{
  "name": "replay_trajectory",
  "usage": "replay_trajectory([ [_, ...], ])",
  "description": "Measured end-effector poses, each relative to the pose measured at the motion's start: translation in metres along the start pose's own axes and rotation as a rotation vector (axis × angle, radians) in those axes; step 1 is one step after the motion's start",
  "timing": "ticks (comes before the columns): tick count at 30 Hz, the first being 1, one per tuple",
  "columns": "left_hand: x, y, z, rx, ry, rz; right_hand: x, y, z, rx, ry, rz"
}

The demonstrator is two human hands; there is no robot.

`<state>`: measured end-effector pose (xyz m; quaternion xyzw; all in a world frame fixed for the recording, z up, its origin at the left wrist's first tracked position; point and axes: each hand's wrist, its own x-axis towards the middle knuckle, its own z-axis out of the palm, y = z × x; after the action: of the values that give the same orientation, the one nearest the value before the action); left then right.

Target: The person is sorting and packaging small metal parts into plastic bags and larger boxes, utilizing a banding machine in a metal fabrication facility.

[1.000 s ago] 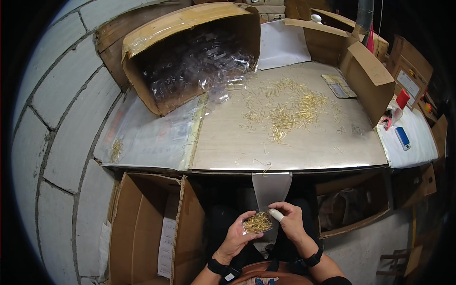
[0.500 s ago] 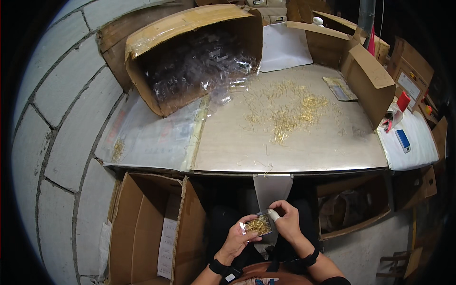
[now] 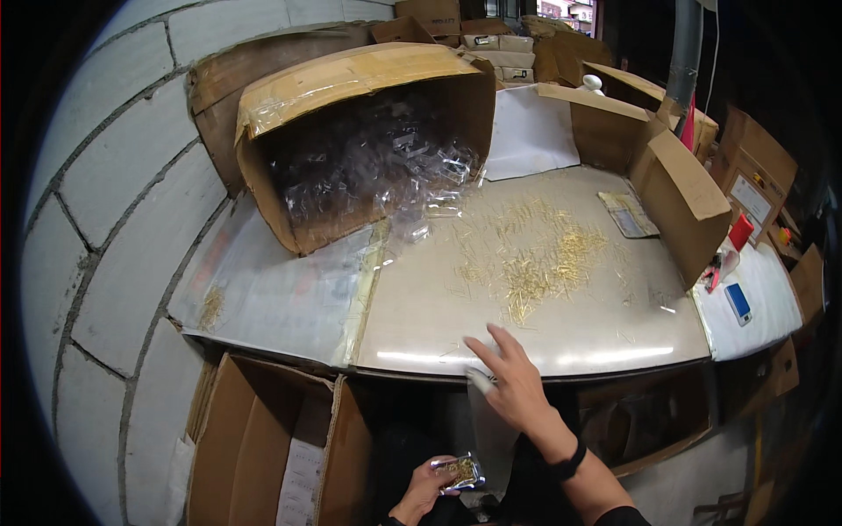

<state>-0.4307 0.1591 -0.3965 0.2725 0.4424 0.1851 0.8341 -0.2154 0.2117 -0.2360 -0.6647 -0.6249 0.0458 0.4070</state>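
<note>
My left hand (image 3: 426, 487), low in the view, grips a small clear plastic box (image 3: 474, 473) that holds thin gold-coloured pins. Above the table's front edge is my right hand (image 3: 519, 390), fingers spread and nothing in them; a white cover wraps one fingertip. Beyond its fingers a loose pile of gold-coloured pins (image 3: 537, 273) is scattered over the table (image 3: 421, 337). What kind of pins they are is too small to tell. At the back left, a large cardboard box (image 3: 360, 63) lies on its side, full of clear plastic boxes (image 3: 395, 149), a few spilling out.
Upright cardboard flaps (image 3: 680, 188) edge the table's right side, with a flat packet (image 3: 627, 215) beside them. A blue-and-white device (image 3: 738, 303) and a red object (image 3: 741, 231) rest on white padding. Below stand an open carton (image 3: 254, 438) and another at right (image 3: 649, 412).
My right hand has left the small plastic box and moved up and forward over the table edge, its fingers opening. My left hand has lowered with the box. The view has tilted upward.
</note>
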Motion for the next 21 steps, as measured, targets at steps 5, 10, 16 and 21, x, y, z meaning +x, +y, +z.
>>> replay_trajectory([
  [5, 0.027, -0.02, 0.005, 0.059, -0.024, -0.051, 0.026, 0.021, 0.021, -0.393, -0.377, -0.25],
  [10, 0.069, -0.029, 0.023, -0.042, -0.113, -0.061, -0.016, 0.038, -0.007, -0.277, -0.262, -0.283],
  [16, 0.069, -0.016, 0.051, -0.06, -0.172, -0.02, -0.084, 0.014, -0.05, 0.011, -0.27, -0.154],
  [21, 0.051, -0.019, 0.036, -0.123, -0.242, -0.054, -0.132, 0.034, -0.061, 0.134, -0.175, 0.125],
])
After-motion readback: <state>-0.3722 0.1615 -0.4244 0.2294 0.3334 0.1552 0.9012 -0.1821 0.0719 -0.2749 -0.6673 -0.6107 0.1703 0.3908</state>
